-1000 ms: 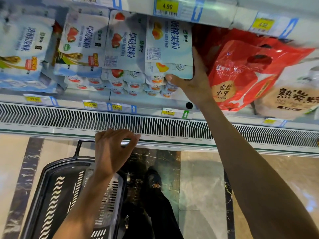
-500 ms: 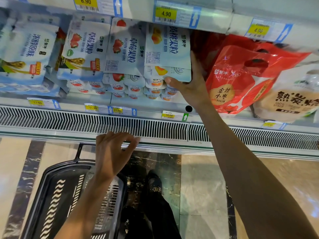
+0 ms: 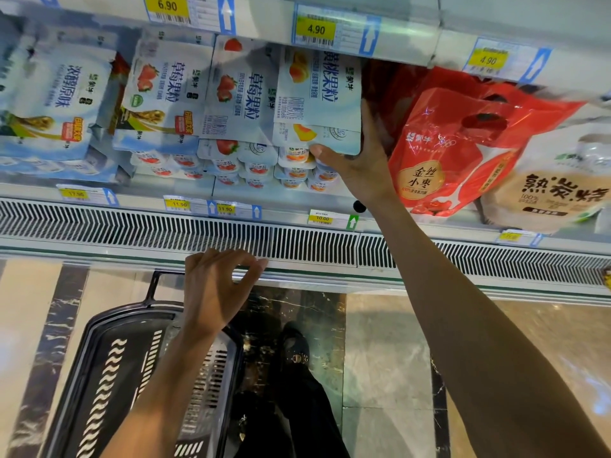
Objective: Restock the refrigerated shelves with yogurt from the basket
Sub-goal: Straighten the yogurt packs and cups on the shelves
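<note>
Over a veined marble floor (image 3: pixel 386 358), a black slotted plastic basket (image 3: pixel 109 358) stands under the loosely curled, empty left hand (image 3: pixel 215 289), and higher up the right hand (image 3: pixel 360 166) grips a white-and-blue peach yogurt multipack (image 3: pixel 317 97) at the front edge of the chiller shelf (image 3: pixel 185 188), between strawberry packs (image 3: pixel 238 94) and a glossy red pouch (image 3: pixel 463 143).

This is looking like a supermarket's chilled aisle: yellow price labels (image 3: pixel 315 29) are lining white shelf edges (image 3: pixel 264 18), blue-and-white yogurt multipacks (image 3: pixel 238 97) are crowding the far shelf (image 3: pixel 297 201), and a black plastic shopping basket (image 3: pixel 109 325) is sitting near left on polished stone floor (image 3: pixel 380 358).
</note>
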